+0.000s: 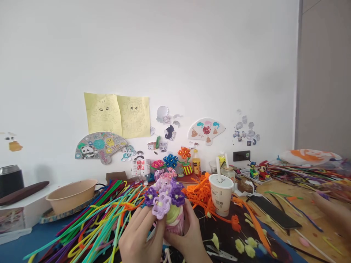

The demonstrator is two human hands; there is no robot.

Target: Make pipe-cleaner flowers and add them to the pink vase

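Observation:
Between my two hands sits a small pot of pipe-cleaner flowers (174,220), with a pink and white ribbed pot and green coils on top. Dark purple and lilac flowers crowd its upper part. My right hand (190,232) is closed around the pot's right side, thumb across the front. The fingers of my left hand (141,233) are closed at the left side, against the lilac flower (161,205) in front. What the left fingertips grip is partly hidden. White scissors (221,253) lie just right of my right wrist.
Loose pipe cleaners (98,226) spread at left, beside a beige bowl (72,195). An orange pile (200,191) and a paper cup with a straw (221,197) stand close on the right. Farther right lie a phone (274,211) and another person's hand (333,212).

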